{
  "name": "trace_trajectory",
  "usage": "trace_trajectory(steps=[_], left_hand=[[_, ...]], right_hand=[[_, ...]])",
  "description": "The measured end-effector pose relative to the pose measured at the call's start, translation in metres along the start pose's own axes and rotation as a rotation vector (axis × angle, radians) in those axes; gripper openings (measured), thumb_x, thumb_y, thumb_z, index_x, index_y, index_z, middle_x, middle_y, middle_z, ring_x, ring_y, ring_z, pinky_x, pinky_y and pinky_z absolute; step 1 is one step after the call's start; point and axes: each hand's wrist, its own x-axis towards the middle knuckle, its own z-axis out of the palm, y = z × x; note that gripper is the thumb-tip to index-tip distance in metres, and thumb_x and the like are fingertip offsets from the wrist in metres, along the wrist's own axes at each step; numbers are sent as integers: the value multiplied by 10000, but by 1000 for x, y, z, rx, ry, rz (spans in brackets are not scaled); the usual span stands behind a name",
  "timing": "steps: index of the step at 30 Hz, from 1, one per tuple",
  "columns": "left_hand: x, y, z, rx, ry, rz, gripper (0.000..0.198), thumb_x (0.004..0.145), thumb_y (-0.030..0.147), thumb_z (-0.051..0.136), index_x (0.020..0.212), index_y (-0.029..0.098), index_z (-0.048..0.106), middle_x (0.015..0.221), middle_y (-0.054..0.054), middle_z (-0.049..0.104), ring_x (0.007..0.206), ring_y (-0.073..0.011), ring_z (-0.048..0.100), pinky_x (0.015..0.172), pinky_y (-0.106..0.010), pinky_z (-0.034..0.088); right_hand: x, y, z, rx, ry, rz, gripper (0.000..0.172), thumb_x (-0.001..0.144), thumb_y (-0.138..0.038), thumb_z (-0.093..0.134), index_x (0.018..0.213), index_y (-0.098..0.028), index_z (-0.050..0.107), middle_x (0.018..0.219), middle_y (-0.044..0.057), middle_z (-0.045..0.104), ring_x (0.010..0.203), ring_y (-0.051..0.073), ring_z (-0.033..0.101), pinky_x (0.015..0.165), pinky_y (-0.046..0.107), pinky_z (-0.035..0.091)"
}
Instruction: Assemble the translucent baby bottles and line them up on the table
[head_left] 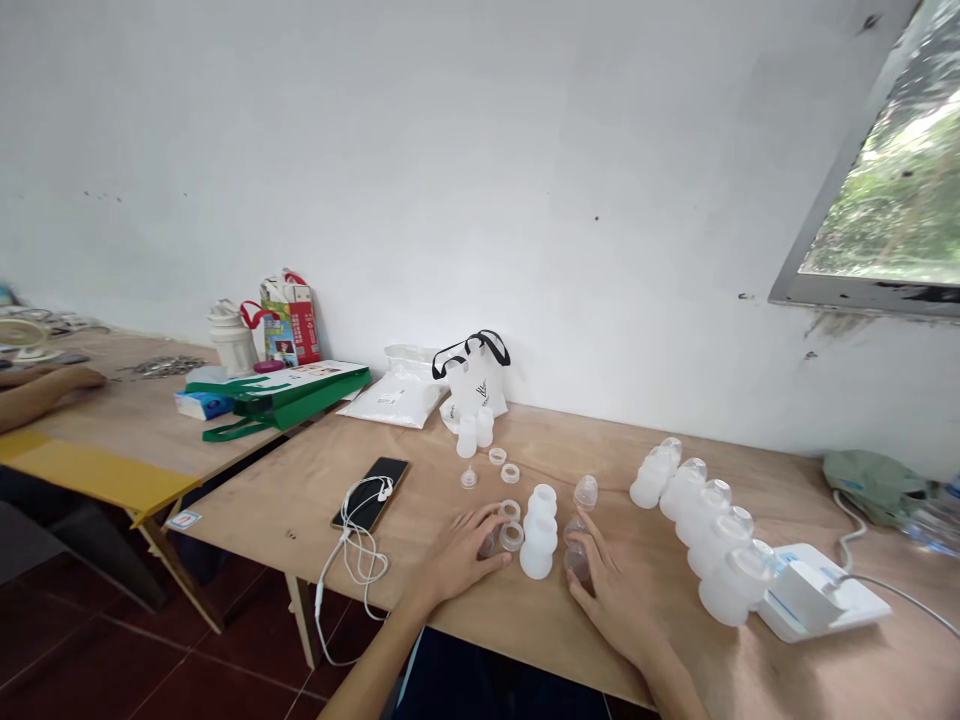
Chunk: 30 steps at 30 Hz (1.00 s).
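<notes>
A white wall (420,180) with a window (885,170) at far right rises behind two plywood tables on a dark red tile floor (82,670). On the left table (127,420), a co-worker's hand (79,380) rests near a scatter of small metal pieces (161,366), and a green paper bag (285,400) lies flat at its right end. Along the far edge of the near table (300,530) lie a white plastic packet (394,400) and a white tote with black handles (472,385). A black smartphone (370,494) and white earphones (358,540) occupy the near left; a white electronic device (817,595) sits at right. A diagonal row of frosted white bottles (701,525) runs beside it. At centre, three frosted bottle bodies (540,535) stand close together between the hands. The left hand (457,555) lies flat, its fingers extended and loosely spread, with the tips beside two clear plastic rings (511,537). The right hand (611,600), also spread, curves around a clear bottle (576,555); whether it grips the bottle cannot be determined.
</notes>
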Motion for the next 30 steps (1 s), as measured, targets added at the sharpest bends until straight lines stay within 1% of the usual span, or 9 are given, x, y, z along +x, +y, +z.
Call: trace_trajectory(steps=[3,5,9,13,17,19,24,27,30], left_hand=[[0,0,0,-1,0,1,495,976,391,664,1451,365,530,1611,-17,447,1458,-282,444,1215,-460,337],[0,0,0,-2,-8,-2,497,978,388,663,1455,372,522,1616,-11,440,1466,-278,435,1219,-463,330],[-1,1,0,2,-9,-9,492,983,384,662,1452,378,516,1620,-3,434,1464,-276,440,1214,-471,335],[-1,1,-1,1,-17,-19,498,981,391,665,1456,375,516,1620,-7,434,1458,-279,448,1217,-472,332],[-1,2,-1,-2,-22,-35,509,982,391,661,1467,374,509,1628,-12,423,1468,-280,437,1222,-474,325],[0,2,-1,-1,-22,-32,498,985,391,658,1462,369,517,1628,-17,424,1471,-278,432,1227,-473,315],[0,-1,0,-10,-18,-15,501,987,405,656,1466,373,514,1626,-20,427,1472,-281,430,1224,-474,317],[0,-2,1,-19,-14,-13,508,984,418,657,1469,376,513,1626,-20,428,1474,-285,427,1224,-475,319],[-1,-1,0,-20,-11,-8,507,985,414,654,1471,374,513,1625,-21,428,1468,-287,432,1225,-476,314]], right_hand=[[0,0,1,-23,8,16,499,917,-230,452,1415,-249,480,1734,55,157,1476,246,428,1155,422,431],[0,-1,1,-32,17,20,536,921,-225,440,1456,-254,449,1732,51,173,1482,237,423,1156,416,431],[1,-2,0,-40,-2,22,507,946,-255,433,1451,-264,467,1701,43,278,1443,232,471,1167,428,424],[1,-2,-2,-34,-8,15,480,979,-306,418,1454,-268,477,1681,40,328,1464,225,449,1179,424,415],[2,-3,-3,-37,-6,25,489,983,-314,417,1466,-263,478,1671,41,350,1466,220,449,1174,404,422],[2,-3,-3,-43,-11,32,486,982,-317,420,1460,-262,488,1665,43,361,1451,224,467,1168,406,428],[2,-4,-4,-33,0,24,470,985,-318,415,1443,-259,504,1652,46,380,1456,225,463,1180,415,416],[2,-3,-4,-18,4,28,472,985,-321,419,1447,-268,502,1656,42,373,1442,233,478,1165,423,431],[2,-3,-3,-3,5,25,480,983,-311,418,1454,-267,497,1659,47,368,1455,238,461,1167,428,426]])
